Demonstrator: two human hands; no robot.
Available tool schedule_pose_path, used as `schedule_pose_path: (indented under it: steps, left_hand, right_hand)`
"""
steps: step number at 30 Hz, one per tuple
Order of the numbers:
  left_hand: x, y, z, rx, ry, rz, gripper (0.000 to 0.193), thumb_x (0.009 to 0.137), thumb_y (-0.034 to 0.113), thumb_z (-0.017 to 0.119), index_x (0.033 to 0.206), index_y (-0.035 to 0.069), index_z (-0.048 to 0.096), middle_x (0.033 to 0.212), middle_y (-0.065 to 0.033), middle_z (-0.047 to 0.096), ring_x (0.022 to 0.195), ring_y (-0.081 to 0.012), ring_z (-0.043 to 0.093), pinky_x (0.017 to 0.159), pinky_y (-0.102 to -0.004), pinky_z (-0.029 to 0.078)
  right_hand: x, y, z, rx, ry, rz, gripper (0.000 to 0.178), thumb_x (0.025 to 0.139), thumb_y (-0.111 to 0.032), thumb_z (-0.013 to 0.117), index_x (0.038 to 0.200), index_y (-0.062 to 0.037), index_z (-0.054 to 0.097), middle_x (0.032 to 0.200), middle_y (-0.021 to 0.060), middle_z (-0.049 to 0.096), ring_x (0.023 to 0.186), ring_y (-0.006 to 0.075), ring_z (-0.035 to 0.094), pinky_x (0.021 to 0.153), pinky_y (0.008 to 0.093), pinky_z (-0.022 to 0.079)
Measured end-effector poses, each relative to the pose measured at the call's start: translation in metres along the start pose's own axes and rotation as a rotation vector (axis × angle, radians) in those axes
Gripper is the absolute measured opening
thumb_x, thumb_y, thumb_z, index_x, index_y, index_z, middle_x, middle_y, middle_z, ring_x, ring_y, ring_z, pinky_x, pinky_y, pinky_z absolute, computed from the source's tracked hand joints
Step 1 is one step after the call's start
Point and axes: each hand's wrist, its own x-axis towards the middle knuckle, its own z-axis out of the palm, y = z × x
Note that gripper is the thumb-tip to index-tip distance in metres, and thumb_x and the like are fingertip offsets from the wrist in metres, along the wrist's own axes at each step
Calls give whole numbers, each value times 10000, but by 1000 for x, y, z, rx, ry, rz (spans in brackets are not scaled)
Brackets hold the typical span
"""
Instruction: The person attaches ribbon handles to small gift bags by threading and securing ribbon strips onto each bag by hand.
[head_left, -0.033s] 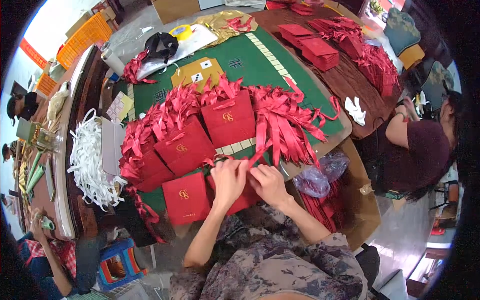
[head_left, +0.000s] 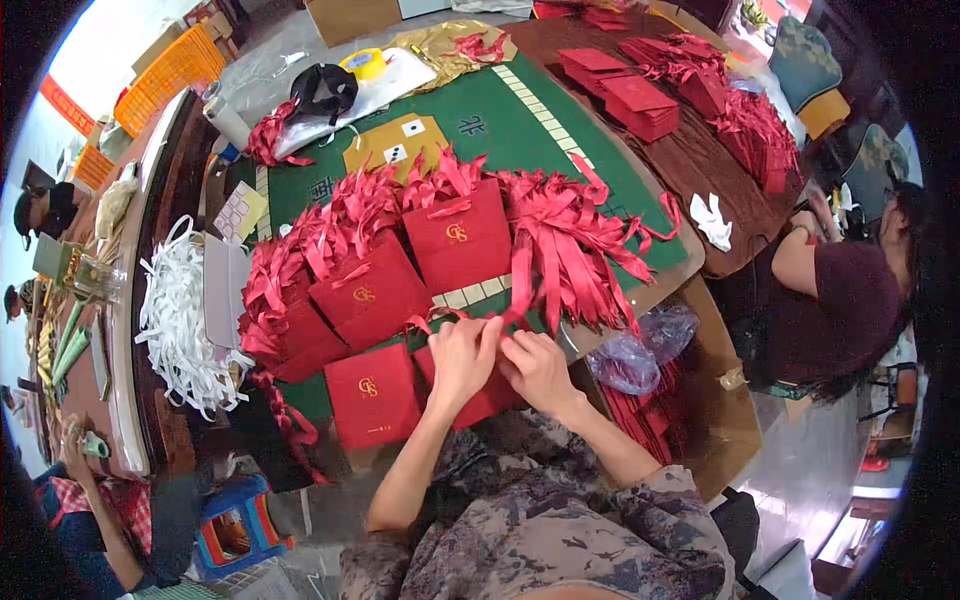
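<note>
- Pinches a red ribbon (head_left: 516, 306) between the left hand (head_left: 460, 362) and the right hand (head_left: 540, 366), with both narrowed and almost meeting, close to the near edge of the green-topped desk (head_left: 455, 108).
- Bends the hands over a red bag (head_left: 488, 403), partly hidden beneath them, at that same edge.
- Has a second red bag with gold emblem (head_left: 370, 400) just to its left.
- Faces ribbon-topped bags (head_left: 455, 250) across the desk's middle, beside a ribbon heap (head_left: 578, 240) toward its right edge.
- Works with white straps (head_left: 183, 330) near the left edge.
</note>
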Motion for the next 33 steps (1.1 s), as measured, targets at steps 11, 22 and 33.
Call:
schedule_pose_path:
  steps: [11, 22, 33]
  left_hand:
    - [2, 7, -10, -568, -68, -209, 253, 1018, 196, 512, 933, -16, 620, 673, -81, 608, 633, -129, 567, 600, -308, 453]
    - [-42, 16, 19, -965, -95, -183, 191, 1033, 141, 497, 943, -1, 587, 771, 14, 581, 743, -61, 539, 696, -236, 451]
    - [-64, 10, 19, -1340, -204, -367, 264, 1006, 79, 486, 1223, -15, 601, 1048, 14, 641, 967, -56, 571, 837, -213, 471]
  right_hand:
    - [2, 40, 11, 210, 157, 216, 170, 958, -90, 563, 1086, -13, 645, 970, 207, 638, 905, 407, 626, 778, 453, 505]
    - [6, 5, -12, 1012, 118, 567, 210, 1005, -93, 571, 1111, 41, 693, 1030, 42, 713, 945, 97, 638, 874, 245, 497]
    - [0, -11, -32, 593, -97, 54, 199, 910, -59, 662, 1098, -18, 713, 1071, 124, 703, 999, 257, 664, 884, 351, 516]
